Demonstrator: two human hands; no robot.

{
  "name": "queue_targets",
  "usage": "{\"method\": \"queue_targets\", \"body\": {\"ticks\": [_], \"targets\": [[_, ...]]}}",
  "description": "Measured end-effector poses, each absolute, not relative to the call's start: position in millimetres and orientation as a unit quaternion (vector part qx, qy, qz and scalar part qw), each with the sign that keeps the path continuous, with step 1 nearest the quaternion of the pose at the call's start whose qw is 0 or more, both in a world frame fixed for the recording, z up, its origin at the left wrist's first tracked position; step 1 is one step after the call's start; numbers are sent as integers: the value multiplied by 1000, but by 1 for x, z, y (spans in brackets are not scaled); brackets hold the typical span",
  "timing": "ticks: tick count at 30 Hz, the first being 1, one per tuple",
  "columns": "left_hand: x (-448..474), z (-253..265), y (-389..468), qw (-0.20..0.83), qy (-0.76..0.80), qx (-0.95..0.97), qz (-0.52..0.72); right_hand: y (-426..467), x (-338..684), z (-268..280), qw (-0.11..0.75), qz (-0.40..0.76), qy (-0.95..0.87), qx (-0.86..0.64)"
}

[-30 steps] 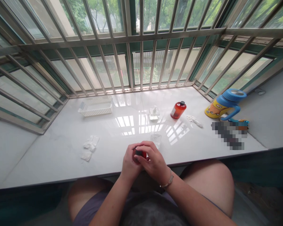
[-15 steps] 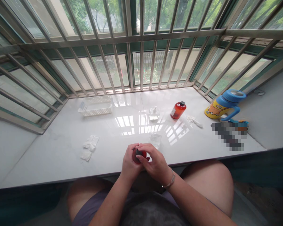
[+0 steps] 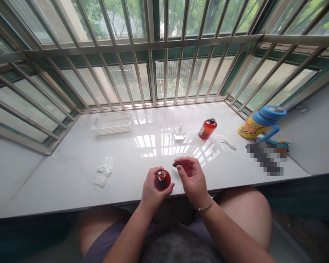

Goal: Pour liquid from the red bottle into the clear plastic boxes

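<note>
My left hand [image 3: 151,189] is wrapped round a reddish-brown bottle [image 3: 164,183] near the front edge of the white counter. The bottle stands with its mouth bare, facing up toward me. Just to the right, my right hand [image 3: 193,176] pinches a small black cap [image 3: 176,164] between thumb and fingers, apart from the bottle. A clear glass piece behind my right hand is mostly hidden. Farther back are a small clear glass bottle with a white top [image 3: 180,132] and a second red bottle [image 3: 208,128] with its black cap on.
A white perforated basket [image 3: 113,129] sits at the back left. Crumpled white tissues [image 3: 105,167] lie at left, and another tissue [image 3: 226,141] at right. A yellow and blue flask [image 3: 259,124] stands at the right, beside a blurred-out dark item. Metal bars [image 3: 142,46] line the window.
The black cap has come off the bottle. My right hand has moved right and away with it, while my left hand keeps the bottle in place.
</note>
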State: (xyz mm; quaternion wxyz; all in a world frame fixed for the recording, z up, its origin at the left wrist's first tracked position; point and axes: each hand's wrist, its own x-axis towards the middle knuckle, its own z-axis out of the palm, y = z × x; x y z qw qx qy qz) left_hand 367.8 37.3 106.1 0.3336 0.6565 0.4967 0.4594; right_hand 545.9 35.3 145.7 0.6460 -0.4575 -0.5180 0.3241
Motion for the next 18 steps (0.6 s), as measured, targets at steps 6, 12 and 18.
{"method": "queue_targets", "body": {"ticks": [6,12,18], "targets": [[367,104,37,340,496,657,455,61,627,123,598,272,-439,-612],[369,106,37,340,499,652,458,74,704,100,402,227,-445,-767],[368,107,37,346,499,651,456,84,729,90,301,217,-467,-802]]}}
